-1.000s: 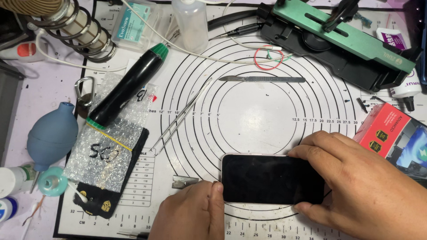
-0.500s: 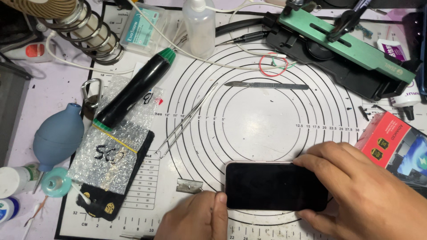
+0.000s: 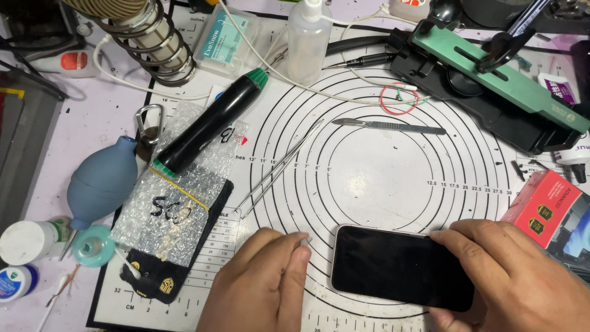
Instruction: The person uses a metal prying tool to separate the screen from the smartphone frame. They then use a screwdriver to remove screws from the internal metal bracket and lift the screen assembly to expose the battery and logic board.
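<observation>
Two hands: right hand (image 3: pixel 522 276) grip clamped on phone (image 3: pixel 399 267); left hand (image 3: pixel 264 283) fingers together, contents unclear.

Blue dust blower (image 3: pixel 101 182), tweezers (image 3: pixel 278 169), scalpel (image 3: pixel 389 126), red box (image 3: pixel 541 209).

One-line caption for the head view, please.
Right hand steadies a dark smartphone on a ringed work mat; left hand rests beside it.

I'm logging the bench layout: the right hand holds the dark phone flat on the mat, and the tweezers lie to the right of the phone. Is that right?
Not quite. The right hand does hold the dark phone flat on the mat, but the tweezers lie up and to the left of the phone, beside the bubble wrap. The head view shows this.
</observation>
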